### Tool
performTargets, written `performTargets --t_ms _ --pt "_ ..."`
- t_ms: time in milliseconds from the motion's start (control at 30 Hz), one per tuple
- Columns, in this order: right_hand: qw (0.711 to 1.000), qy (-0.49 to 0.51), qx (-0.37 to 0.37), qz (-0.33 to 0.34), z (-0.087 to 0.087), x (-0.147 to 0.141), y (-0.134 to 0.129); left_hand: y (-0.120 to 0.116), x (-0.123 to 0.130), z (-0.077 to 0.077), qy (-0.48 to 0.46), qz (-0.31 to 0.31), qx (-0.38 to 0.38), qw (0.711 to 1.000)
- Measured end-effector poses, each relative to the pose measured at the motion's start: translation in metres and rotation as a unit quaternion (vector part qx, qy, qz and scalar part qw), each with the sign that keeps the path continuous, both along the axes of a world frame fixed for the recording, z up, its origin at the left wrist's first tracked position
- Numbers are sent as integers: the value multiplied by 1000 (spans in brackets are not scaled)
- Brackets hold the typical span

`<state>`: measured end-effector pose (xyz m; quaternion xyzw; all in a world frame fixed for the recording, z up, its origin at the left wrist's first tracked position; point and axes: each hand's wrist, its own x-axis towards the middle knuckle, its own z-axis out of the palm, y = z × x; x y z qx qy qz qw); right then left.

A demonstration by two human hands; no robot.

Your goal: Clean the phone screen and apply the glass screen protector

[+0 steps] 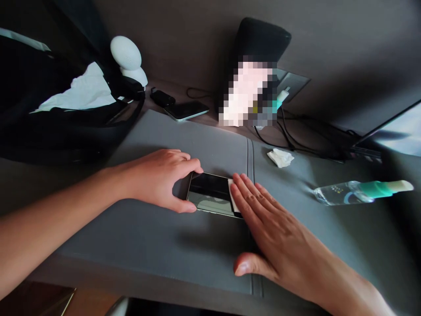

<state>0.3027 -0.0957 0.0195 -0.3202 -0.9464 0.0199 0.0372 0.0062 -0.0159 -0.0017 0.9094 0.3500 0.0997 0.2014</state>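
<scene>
A phone (210,193) lies flat on the grey desk mat (148,245), its dark screen up and reflecting light. My left hand (161,180) grips its left end, thumb at the near edge and a finger at the far edge. Across the phone's right end, my right hand (269,219) lies flat with fingers stretched out and thumb apart. A white cloth or tissue (233,193) shows under its fingertips, against the screen; the rest of it is hidden.
A clear spray bottle (348,192) lies at the right, below a crumpled tissue (280,157). Behind are another phone (187,110), a white camera-like device (126,53), cables (284,131) and a partly pixelated black object (261,39). A black bag (59,131) stands left.
</scene>
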Motion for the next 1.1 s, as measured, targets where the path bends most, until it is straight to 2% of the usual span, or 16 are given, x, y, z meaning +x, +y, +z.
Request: performTargets --t_ms 133,333,500,833,1100 --pt "1000 -9 12 -21 -8 -2 -8 1 0 0 -5 -6 1 1000" --pt "998 -24 54 -27 -6 -7 -18 1 1 1 -2 2 -12 1000" --pt "995 -14 85 -45 -11 -16 -14 4 0 1 -8 1 -27 1000" --pt "987 -108 115 -24 -14 -72 5 10 -3 4 -24 -16 -4 1000" --pt "989 -93 112 -8 -17 -97 3 9 -6 0 -50 -27 2 998"
